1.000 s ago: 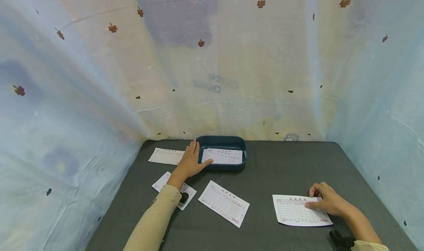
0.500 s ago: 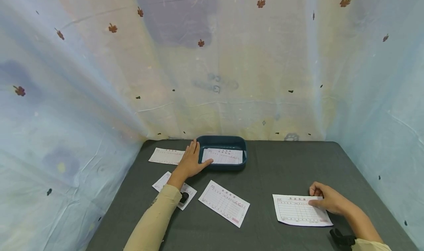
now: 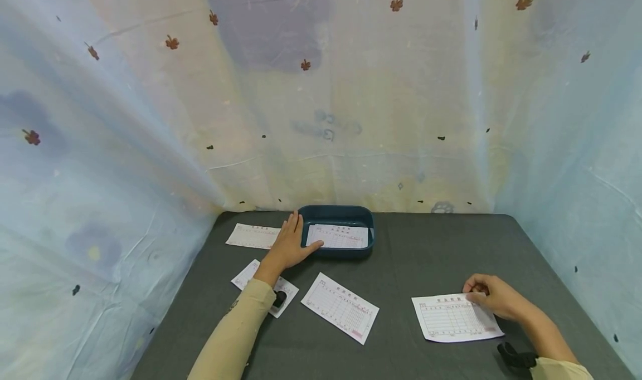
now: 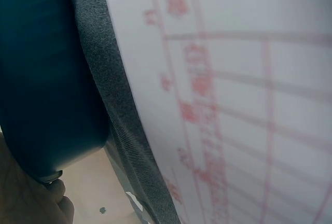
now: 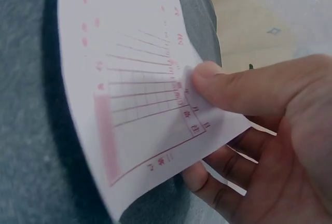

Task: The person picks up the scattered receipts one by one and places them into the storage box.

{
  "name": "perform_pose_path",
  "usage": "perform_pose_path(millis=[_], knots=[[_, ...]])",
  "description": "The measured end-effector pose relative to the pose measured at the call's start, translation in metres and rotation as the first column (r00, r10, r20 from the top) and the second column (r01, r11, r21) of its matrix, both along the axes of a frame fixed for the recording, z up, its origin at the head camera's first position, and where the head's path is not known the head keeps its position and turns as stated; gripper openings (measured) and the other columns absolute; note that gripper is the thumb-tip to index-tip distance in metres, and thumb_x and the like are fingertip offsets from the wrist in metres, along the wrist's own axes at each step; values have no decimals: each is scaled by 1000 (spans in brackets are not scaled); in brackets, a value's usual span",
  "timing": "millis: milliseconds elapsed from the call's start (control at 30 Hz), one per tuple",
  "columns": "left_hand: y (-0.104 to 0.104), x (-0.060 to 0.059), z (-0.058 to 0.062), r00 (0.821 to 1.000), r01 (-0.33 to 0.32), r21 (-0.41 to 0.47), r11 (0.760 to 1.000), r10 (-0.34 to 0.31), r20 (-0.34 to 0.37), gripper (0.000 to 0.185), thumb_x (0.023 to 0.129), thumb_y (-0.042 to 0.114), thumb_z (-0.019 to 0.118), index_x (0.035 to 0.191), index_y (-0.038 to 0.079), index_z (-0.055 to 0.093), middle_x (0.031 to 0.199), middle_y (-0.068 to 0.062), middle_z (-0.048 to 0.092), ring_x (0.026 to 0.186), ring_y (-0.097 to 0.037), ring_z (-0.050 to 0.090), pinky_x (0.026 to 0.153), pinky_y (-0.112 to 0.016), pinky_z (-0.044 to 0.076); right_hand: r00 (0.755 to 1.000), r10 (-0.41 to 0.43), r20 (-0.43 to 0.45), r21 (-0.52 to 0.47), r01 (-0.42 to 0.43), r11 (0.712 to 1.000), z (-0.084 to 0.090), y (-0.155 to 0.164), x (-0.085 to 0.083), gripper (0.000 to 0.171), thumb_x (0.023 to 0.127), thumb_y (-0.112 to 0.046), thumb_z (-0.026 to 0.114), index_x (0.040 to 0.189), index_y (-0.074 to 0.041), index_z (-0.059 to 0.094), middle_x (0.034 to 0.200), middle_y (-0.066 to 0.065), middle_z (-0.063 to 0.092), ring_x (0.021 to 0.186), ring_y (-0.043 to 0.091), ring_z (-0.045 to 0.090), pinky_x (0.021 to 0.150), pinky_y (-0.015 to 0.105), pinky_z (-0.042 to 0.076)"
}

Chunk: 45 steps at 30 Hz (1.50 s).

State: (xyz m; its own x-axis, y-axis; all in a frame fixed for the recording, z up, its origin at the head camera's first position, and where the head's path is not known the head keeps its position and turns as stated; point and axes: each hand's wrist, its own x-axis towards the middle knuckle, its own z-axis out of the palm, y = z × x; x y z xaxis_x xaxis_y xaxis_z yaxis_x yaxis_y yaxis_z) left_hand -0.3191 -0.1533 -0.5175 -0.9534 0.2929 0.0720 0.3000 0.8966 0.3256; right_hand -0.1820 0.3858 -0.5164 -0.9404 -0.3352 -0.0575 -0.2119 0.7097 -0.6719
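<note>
Pinching the far right corner of a printed form sheet (image 3: 455, 317) between thumb on top and fingers beneath, right hand (image 3: 494, 297) lifting that edge slightly off the dark grey table (image 3: 431, 257), near edge of the sheet down on the cloth; seen close in the right wrist view as the same sheet (image 5: 140, 94) with red ruled lines, thumb pressed on its corner. Well apart to the left, left hand (image 3: 289, 246) flat with straight fingers, resting against the near left rim of a dark teal tray (image 3: 337, 214), thumb tip touching the form (image 3: 337, 236) lying inside it. Just beyond that hand's fingers, another form (image 3: 252, 236); under its forearm, a form (image 3: 264, 287) with a small black stamp (image 3: 278, 298) on it; between the two hands, a loose form (image 3: 340, 307) lying askew. Behind the table, pale patterned cloth (image 3: 321, 101).
</note>
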Motion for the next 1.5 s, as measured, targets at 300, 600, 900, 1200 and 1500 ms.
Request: perform_pose_path(millis=[300, 600, 900, 1200, 1500], knots=[[-1, -2, -2, 1000, 2, -14, 1000, -2, 3, 116, 99, 79, 51, 170, -4, 11, 179, -22, 2, 167, -38, 3, 135, -51, 7, 996, -35, -78, -6, 35, 999, 6, -8, -6, 8, 101, -1, 71, 98, -7, 67, 88, 1, 61, 75, 5, 50, 61, 26, 43], [-1, -2, -1, 1000, 0, -16, 1000, 0, -1, 116, 99, 78, 52, 170, -4, 11, 179, -22, 3, 166, -38, 5, 135, -51, 9, 986, -115, -123, -42, 110, 993, 13, -20, -13, 5, 104, -8, 71, 106, -6, 67, 94, 2, 63, 78, 9, 53, 62, 27, 45], [-1, -3, -3, 1000, -4, -20, 1000, 4, 16, 117, 99, 80, 50, 170, -2, 6, 180, -20, 0, 167, -37, 3, 135, -50, 6, 964, -183, -193, -89, 169, 982, 16, -34, -24, 5, 105, -10, 71, 108, -6, 69, 97, 5, 69, 78, 7, 56, 63, 26, 46], [0, -5, -4, 1000, 2, -9, 1000, -2, -11, 118, 99, 81, 50, 169, -5, 11, 179, -23, 4, 166, -40, 8, 134, -52, 10, 931, -237, -280, -183, 190, 965, 22, -48, -34, 7, 105, -9, 71, 109, -4, 69, 91, 4, 74, 73, 10, 53, 61, 26, 42], [-2, -6, -7, 1000, 2, -11, 1000, -2, 4, 121, 97, 85, 47, 170, -4, 9, 179, -21, 0, 166, -38, 4, 135, -51, 7, 895, -273, -353, -244, 193, 950, 28, -57, -44, 8, 105, -10, 71, 110, -4, 69, 90, 7, 75, 72, 9, 54, 61, 24, 41]])
